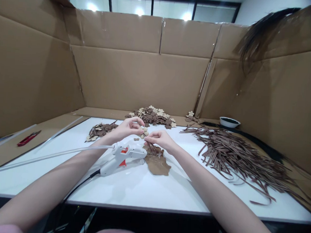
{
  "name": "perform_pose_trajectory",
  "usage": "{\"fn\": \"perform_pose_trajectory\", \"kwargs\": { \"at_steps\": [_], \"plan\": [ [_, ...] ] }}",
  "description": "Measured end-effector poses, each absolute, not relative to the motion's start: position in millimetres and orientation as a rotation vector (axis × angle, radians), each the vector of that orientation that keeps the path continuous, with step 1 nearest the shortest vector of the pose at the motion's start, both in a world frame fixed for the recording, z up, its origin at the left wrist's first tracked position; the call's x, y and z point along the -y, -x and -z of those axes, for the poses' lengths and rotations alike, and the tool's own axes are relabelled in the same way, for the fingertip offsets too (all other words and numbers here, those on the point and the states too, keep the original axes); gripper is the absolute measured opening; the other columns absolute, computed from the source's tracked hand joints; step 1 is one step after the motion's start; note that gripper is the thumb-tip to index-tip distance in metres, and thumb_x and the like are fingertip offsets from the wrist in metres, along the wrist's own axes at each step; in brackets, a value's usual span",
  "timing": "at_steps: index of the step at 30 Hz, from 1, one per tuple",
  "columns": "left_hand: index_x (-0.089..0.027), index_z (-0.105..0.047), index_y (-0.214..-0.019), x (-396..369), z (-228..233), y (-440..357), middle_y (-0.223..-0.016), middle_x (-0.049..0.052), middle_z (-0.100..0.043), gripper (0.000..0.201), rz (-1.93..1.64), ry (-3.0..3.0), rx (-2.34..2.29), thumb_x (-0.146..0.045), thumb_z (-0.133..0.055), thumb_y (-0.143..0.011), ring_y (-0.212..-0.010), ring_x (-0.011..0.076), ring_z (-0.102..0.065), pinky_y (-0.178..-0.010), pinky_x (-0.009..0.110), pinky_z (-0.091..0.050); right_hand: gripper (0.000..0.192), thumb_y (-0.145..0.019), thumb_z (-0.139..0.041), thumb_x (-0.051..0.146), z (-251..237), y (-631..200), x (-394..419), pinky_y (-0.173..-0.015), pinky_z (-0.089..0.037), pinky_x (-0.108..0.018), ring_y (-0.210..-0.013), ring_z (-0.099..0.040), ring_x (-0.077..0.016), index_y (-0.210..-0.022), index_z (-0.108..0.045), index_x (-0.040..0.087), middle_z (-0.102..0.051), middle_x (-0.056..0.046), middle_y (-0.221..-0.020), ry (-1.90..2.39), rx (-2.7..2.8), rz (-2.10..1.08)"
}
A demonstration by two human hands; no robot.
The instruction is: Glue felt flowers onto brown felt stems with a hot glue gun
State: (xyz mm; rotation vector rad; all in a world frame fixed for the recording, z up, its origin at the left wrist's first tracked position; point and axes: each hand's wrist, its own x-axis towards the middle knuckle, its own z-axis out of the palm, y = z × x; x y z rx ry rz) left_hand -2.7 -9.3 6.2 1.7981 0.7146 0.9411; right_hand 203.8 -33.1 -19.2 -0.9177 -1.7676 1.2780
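Small beige flower-shaped piece (144, 131): pale petals, pinched at fingertips of left hand (128, 127), raised just above white table. Thin brown strip (150, 145): dark, narrow, held at upper end by fingertips of right hand (160, 138), lower end running down onto flat brown leaf-shaped piece (157, 164) on table. Flower and strip's top end close together between both hands; contact cannot be told.

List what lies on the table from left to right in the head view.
Red cutters → small petal pile → left hand holding a pale flower piece → right hand → heap of brown strips. The white bowl sits far back above the strips, so its place is unclear.
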Motion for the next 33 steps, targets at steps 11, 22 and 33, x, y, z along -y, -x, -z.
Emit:
{"fn": "perform_pose_trajectory", "kwargs": {
  "at_steps": [11,22,33],
  "plan": [
    [-0.014,-0.053,-0.097,7.7,-4.3,2.6,-0.069,0.001,-0.065,0.033,-0.946,-1.797,-0.701,-0.028,-0.073,-0.075,-0.06,0.0114,-0.059,-0.059,0.023,-0.045,0.033,-0.067,-0.074,0.046,22.1,-204.0,31.3,-0.057,-0.043,-0.024,-0.061,-0.061,-0.0136,-0.074,-0.072,0.014,-0.073,-0.006,-0.075,0.917,1.776,-1.271],
    [-0.014,-0.053,-0.097,7.5,-4.0,2.4,-0.069,0.001,-0.065,0.032,-0.951,-1.807,-0.694,-0.029,-0.072,-0.076,-0.06,0.0115,-0.059,-0.059,0.023,-0.044,0.031,-0.069,-0.074,0.044,15.4,-203.6,36.7,-0.056,-0.041,-0.023,-0.058,-0.058,-0.0115,-0.071,-0.071,0.013,-0.072,-0.006,-0.073,0.907,1.779,-1.278],
    [-0.015,-0.054,-0.097,9.9,-5.3,0.1,-0.068,0.0,-0.065,0.033,-0.945,-1.808,-0.684,-0.03,-0.074,-0.074,-0.061,0.0119,-0.06,-0.061,0.023,-0.044,0.038,-0.068,-0.073,0.05,14.9,-202.4,37.4,-0.059,-0.042,-0.025,-0.063,-0.06,-0.0145,-0.074,-0.072,0.012,-0.072,-0.007,-0.074,0.967,1.773,-1.174]
  ]
}}
